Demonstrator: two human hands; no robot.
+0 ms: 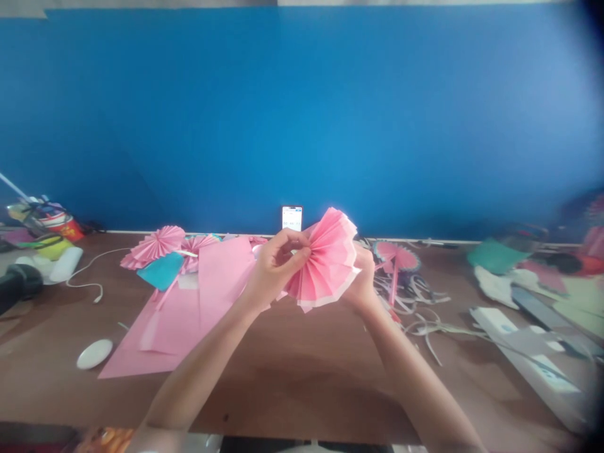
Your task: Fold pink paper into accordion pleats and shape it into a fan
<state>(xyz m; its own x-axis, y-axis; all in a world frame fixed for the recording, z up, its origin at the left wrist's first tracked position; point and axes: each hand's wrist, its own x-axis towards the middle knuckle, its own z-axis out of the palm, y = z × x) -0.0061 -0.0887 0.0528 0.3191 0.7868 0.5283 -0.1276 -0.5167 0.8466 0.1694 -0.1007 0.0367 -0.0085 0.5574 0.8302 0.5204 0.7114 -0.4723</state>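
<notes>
A pleated pink paper fan with a pale edge is held above the brown table, spread open. My left hand pinches its folded left side with closed fingers. My right hand grips it from behind on the right, mostly hidden by the paper. Flat pink paper sheets lie just to the left of my hands.
Finished pink paper fans and a teal paper piece lie at the back left. A phone leans on the blue wall. Paper strips and another fan lie right. A white oval object sits front left; clutter fills both table ends.
</notes>
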